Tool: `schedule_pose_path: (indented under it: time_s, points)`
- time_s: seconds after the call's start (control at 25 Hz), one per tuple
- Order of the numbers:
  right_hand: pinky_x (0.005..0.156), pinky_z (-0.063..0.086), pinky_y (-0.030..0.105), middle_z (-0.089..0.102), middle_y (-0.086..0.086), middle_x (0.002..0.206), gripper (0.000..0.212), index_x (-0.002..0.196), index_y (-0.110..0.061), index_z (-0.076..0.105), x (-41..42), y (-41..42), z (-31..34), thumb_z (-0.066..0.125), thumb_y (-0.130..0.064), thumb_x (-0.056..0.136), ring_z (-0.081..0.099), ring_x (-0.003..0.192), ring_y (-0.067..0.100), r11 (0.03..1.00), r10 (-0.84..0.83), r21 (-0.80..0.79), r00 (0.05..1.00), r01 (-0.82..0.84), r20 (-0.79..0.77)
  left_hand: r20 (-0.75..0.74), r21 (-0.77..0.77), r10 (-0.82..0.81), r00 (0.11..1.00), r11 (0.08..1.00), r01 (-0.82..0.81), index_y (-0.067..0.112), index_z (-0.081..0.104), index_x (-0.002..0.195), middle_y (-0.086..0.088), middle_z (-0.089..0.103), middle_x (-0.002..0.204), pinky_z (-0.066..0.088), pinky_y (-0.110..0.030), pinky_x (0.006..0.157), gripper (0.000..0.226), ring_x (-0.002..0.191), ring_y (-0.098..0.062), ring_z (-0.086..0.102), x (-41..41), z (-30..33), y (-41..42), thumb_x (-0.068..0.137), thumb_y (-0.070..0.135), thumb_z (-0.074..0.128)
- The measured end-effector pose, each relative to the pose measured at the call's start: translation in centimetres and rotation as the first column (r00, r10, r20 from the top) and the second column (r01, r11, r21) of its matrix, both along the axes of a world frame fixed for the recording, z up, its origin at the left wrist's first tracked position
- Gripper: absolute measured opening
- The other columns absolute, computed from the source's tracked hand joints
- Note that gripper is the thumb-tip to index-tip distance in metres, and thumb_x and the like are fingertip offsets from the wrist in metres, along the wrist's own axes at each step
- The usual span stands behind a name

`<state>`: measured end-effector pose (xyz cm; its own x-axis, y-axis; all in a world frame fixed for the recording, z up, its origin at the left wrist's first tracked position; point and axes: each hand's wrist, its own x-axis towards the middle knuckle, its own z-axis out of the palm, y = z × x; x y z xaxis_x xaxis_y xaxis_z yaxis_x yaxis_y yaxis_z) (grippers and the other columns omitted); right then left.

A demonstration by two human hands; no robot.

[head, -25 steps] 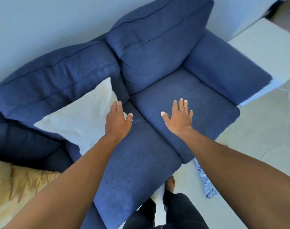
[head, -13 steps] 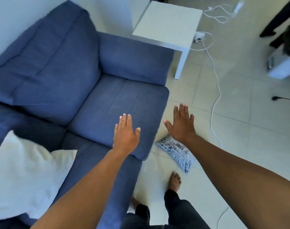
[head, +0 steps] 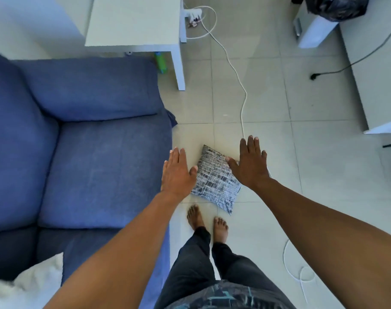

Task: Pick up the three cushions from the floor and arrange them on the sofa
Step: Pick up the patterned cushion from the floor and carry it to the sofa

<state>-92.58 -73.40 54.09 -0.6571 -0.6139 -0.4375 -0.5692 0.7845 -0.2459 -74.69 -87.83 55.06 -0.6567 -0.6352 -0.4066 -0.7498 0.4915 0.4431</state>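
A patterned cushion (head: 215, 181) lay flat on the floor (head: 312, 175), just right of the sofa (head: 96, 152) & right in front of the person's bare feet (head: 209, 221). Both arms were stretched out over it. The left hand (head: 178, 175) was flat & spread wide, palm down, holding nothing, w/ its thumb over the cushion's left edge. The right hand (head: 249, 165) was flat & wide too, holding nothing, w/ its thumb over the cushion's top right corner. Can't tell if either hand touched it. A white cushion (head: 27, 288) sat on the sofa seat at the bottom left. A white table (head: 132, 21) stood past the sofa arm. A white cord (head: 239, 79) ran across the floor tiles to near the right hand.
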Motion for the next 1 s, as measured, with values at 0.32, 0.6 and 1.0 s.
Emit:
schedule_pose_path:
  time_s: [0.32, 0.6, 1.0]
  points:
    - [0.126, 0.02, 0.06, 0.008, 0.024, 0.175, 0.084, 0.164, -0.001, 0.02, -3.7, 0.2, -6.8, 0.048, -0.054, 0.105, 0.004, 0.164, 0.038, 0.982, -0.19, 0.028, 0.979, 0.189, 0.071, 0.054, 0.122, -0.172, 0.984, 0.979, 0.165, 0.017, 0.013, 0.168, -0.009, 0.005, 0.177, 0.017, -0.047, 0.129, 0.075, 0.163, -0.026, 0.007, -7.5, -5.6, -3.9, 0.107, 0.048, 0.044]
    - [0.128, 0.018, 0.058, 0.012, 0.022, 0.175, 0.082, 0.164, -0.003, 0.02, -5.2, 0.6, -20.5, 0.05, -0.051, 0.105, 0.007, 0.164, 0.037, 0.961, -0.276, 0.066, 0.945, 0.268, 0.177, 0.186, 0.196, -0.199, 0.962, 0.967, 0.162, 0.017, 0.014, 0.168, -0.009, 0.009, 0.177, 0.015, -0.045, 0.129, 0.075, 0.163, -0.025, 0.01, -11.2, -19.7, -4.2, 0.107, 0.05, 0.043]
    - [0.125, 0.025, 0.061, 0.017, 0.026, 0.173, 0.084, 0.164, 0.002, 0.02, -7.1, 3.7, -46.3, 0.048, -0.052, 0.104, 0.013, 0.162, 0.04, 0.95, -0.308, 0.13, 0.917, 0.283, 0.253, 0.325, 0.245, -0.21, 0.922, 0.961, 0.132, 0.018, 0.011, 0.168, -0.007, 0.011, 0.177, 0.016, -0.046, 0.13, 0.076, 0.163, -0.026, 0.012, -14.4, -45.8, -3.2, 0.107, 0.051, 0.042]
